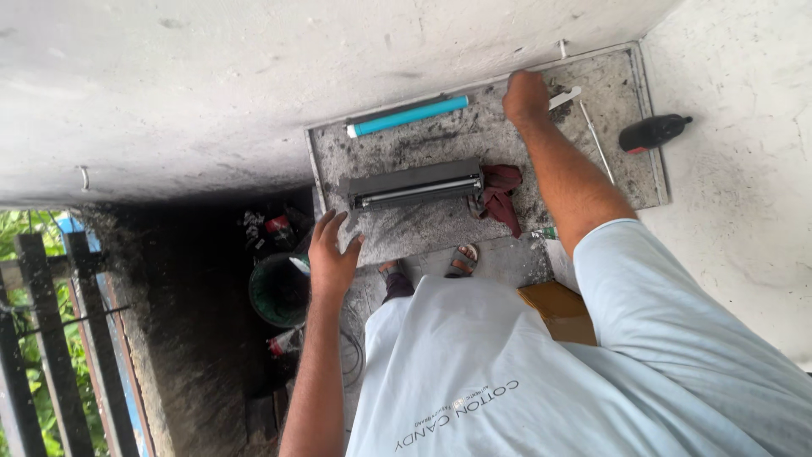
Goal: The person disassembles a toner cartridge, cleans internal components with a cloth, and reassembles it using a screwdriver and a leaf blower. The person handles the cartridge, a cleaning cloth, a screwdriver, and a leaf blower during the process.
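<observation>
The toner cartridge (416,184), a long dark grey body with a bright metal strip along one edge, lies flat near the middle of our bench (440,228), a grey board smeared with black powder. Its long axis runs left to right across the picture, the right end a touch higher than the left, roughly parallel to the board's far edge. Just beyond it, near that far edge, the blue drum roller (408,116) lies almost parallel, with a white cap on its left end. A dark red rag (501,196) is bunched against the cartridge's right end, touching it.

Our left hand (331,252) rests on the near left edge of the bench, fingers spread and bent over the rim, holding nothing, just short of the cartridge's left end. Our right hand (526,93) is curled at the far edge of the board beside a white strip (564,99); we cannot tell whether it grips anything. A thin metal rod (597,141) lies to the right of that arm.

A black toner bottle (653,132) lies on its side off the board's right edge, its contents hidden. Below the bench's left side stands a green bucket (277,292), its inside too dark to read.
</observation>
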